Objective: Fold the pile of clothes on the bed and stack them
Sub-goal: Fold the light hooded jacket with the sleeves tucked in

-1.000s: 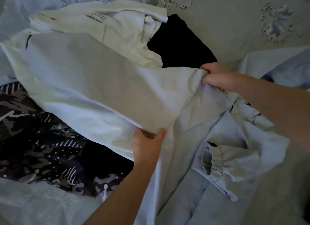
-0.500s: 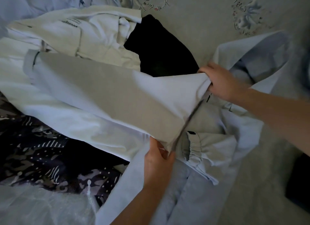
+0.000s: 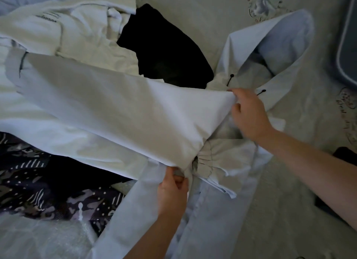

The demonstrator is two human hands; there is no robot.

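A pale blue hooded jacket (image 3: 123, 108) lies spread across the bed, its hood (image 3: 274, 44) at the upper right and an elastic cuff (image 3: 204, 162) near the middle. My left hand (image 3: 172, 191) pinches the lower corner of the folded-over panel beside that cuff. My right hand (image 3: 249, 113) grips the panel's upper corner near the black drawstring tips (image 3: 230, 78). Under the jacket sits the pile: a white printed garment (image 3: 63, 28), a black garment (image 3: 166, 51) and a dark camouflage-patterned garment (image 3: 48, 185).
The bedsheet (image 3: 202, 17) is pale grey-green with flower prints. A grey plastic bin (image 3: 347, 42) shows at the right edge. A dark item (image 3: 343, 154) lies by my right forearm. White crinkled material (image 3: 38, 237) fills the lower left corner.
Both hands have carried the jacket panel to the right and down toward the cuff. The hood and drawstrings have come into view, and the view has shifted right, showing the bin.
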